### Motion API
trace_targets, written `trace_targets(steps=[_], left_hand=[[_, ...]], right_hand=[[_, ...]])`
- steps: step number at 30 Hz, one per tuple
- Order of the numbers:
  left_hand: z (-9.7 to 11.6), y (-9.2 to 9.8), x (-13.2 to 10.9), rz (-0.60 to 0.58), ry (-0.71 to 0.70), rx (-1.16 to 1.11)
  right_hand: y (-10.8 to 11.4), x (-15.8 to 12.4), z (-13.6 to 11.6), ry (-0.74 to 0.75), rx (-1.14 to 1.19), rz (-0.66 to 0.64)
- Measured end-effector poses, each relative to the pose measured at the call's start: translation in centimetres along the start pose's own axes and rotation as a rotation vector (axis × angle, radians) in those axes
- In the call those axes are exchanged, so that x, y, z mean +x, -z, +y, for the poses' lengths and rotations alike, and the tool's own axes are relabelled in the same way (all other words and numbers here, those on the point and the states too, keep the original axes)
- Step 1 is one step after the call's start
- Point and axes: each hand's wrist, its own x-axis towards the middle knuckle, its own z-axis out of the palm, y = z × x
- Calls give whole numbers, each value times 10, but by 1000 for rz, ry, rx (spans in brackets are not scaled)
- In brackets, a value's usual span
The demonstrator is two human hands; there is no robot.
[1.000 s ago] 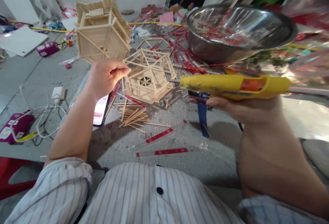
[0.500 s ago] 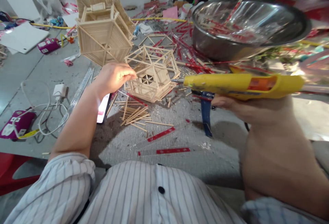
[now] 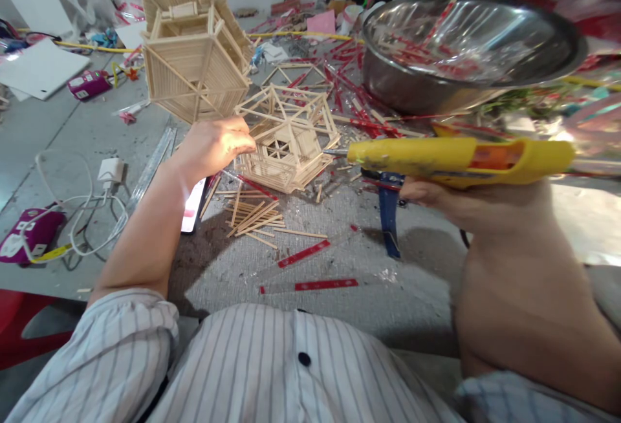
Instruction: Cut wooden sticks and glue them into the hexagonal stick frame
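Note:
My right hand (image 3: 490, 206) is wrapped round a yellow hot glue gun (image 3: 417, 159) with a blue trigger. The gun's metal nozzle meets, or nearly meets, the right side of a six-sided wooden stick frame (image 3: 301, 138). At that frame's left edge, my left hand (image 3: 218, 141) has its fingers closed on the sticks; the fingertips are partly hidden. Behind my left hand stands a taller model (image 3: 179, 80) built of the same thin sticks. Loose wooden sticks (image 3: 255, 216) lie in a pile in front of the frame.
A large steel bowl (image 3: 466, 86) with red-marked wrappers stands behind the gun. A phone (image 3: 193, 206) lies under my left forearm. White cables and a charger (image 3: 111, 171) are to the left. Red-and-clear wrappers (image 3: 325, 284) lie near the front.
Almost nothing differs. My left hand has shifted very slightly left at the frame's edge, while the glue gun stays at the same spot.

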Motion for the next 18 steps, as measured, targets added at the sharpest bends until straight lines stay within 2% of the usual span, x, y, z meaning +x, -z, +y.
trace_targets(steps=[8, 18], left_hand=[[1, 1, 0, -17, -1, 56], [0, -2, 0, -57, -11, 157]], right_hand=[[3, -3, 7, -7, -22, -11], [5, -3, 13, 64, -23, -41]])
